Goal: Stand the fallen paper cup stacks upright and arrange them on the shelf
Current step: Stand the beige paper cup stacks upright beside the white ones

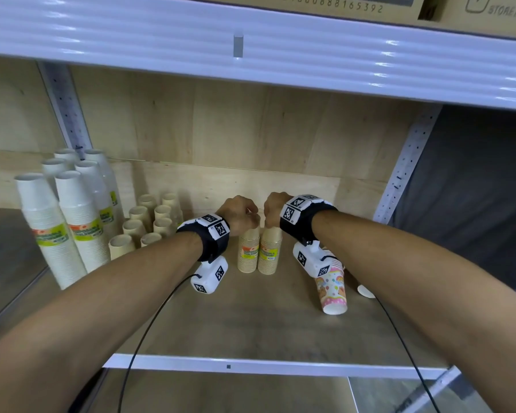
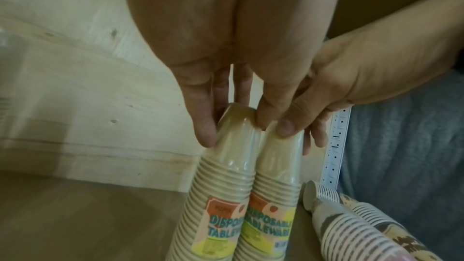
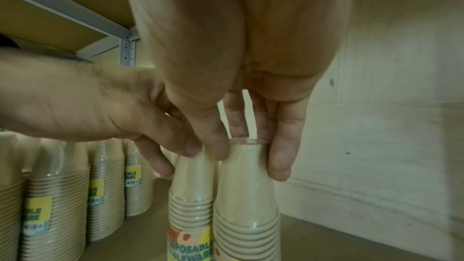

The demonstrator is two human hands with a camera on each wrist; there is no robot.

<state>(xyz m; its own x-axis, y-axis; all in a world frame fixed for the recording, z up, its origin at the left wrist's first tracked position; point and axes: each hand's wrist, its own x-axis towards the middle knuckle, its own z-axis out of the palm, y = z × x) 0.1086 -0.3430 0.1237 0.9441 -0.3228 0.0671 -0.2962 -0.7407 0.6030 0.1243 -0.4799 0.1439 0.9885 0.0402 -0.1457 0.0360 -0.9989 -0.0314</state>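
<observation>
Two tan wrapped cup stacks with "Disposable Tableware" labels stand side by side, touching, mid-shelf: the left stack (image 1: pixel 247 254) (image 2: pixel 220 195) (image 3: pixel 191 195) and the right stack (image 1: pixel 270 254) (image 2: pixel 273 195) (image 3: pixel 248 205). My left hand (image 1: pixel 245 222) (image 2: pixel 236 126) pinches the top of the left stack from above. My right hand (image 1: pixel 273 217) (image 3: pixel 248 158) grips the top of the right one the same way. A colourful patterned cup stack (image 1: pixel 331 287) (image 2: pixel 351 231) lies fallen on the shelf board (image 1: pixel 251 323), right of both hands, partly under my right wrist.
Tall white cup stacks (image 1: pixel 72 222) stand at the far left, with several short tan stacks (image 1: pixel 149 222) (image 3: pixel 105 186) beside them. Another fallen stack's white end (image 1: pixel 365 290) shows behind the patterned one. The upper shelf beam (image 1: pixel 251 55) hangs overhead; a perforated post (image 1: pixel 405 168) bounds the right.
</observation>
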